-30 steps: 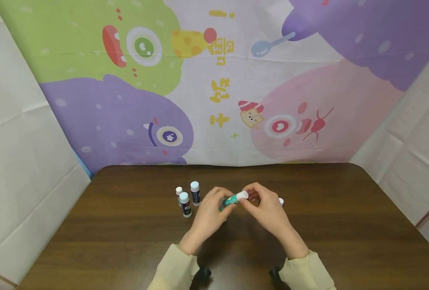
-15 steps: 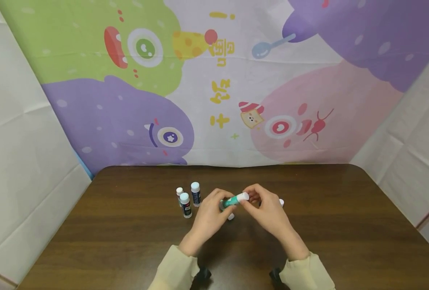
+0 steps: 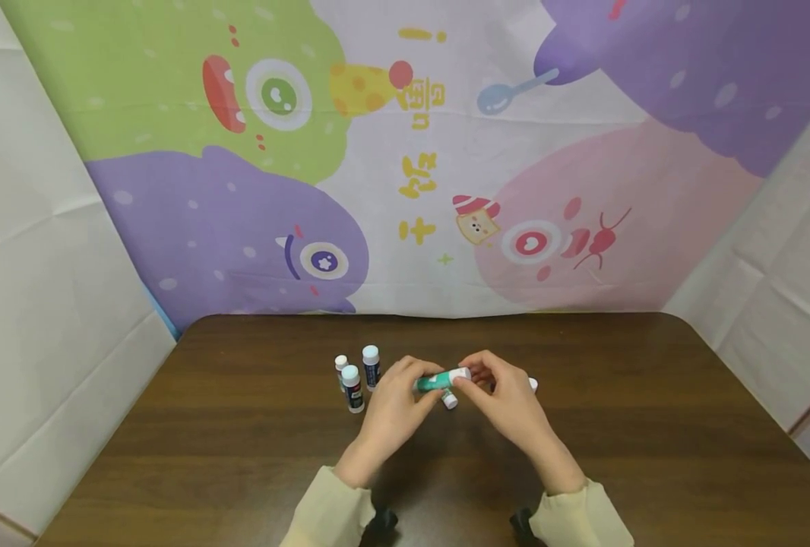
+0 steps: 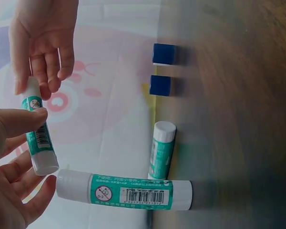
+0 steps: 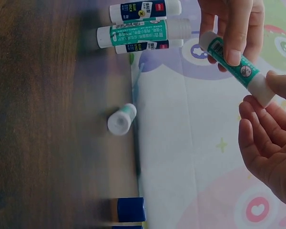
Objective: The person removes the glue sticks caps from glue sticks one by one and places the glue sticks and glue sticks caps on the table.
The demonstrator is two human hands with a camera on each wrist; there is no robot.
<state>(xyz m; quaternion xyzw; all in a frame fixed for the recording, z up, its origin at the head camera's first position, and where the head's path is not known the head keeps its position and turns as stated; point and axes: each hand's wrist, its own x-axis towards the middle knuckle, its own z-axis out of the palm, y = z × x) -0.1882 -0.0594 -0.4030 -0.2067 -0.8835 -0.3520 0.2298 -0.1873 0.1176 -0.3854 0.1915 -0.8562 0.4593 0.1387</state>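
Observation:
Between both hands is a green glue stick [image 3: 435,381] with white ends, held slightly tilted above the table. My left hand [image 3: 393,399] grips its green barrel between thumb and fingers. The thumb and fingers of my right hand [image 3: 504,391] pinch its white end, as the right wrist view [image 5: 263,90] also shows. A second green glue stick [image 3: 450,399] lies on the table below the hands, partly covered by the left one. Close to the left hand stand two navy glue sticks [image 3: 353,395] and a green one [image 4: 128,192].
Two blue cap-like pieces [image 4: 163,54] sit on the table beyond the right hand, mostly hidden by it in the head view. The brown table [image 3: 241,456] ends at a cartoon-printed cloth [image 3: 405,289], with white cloth at both sides.
The lying green glue stick has shifted rightward, coming out from behind the left hand. The held glue stick has tipped a little closer to level. Both hands stay nearly in place.

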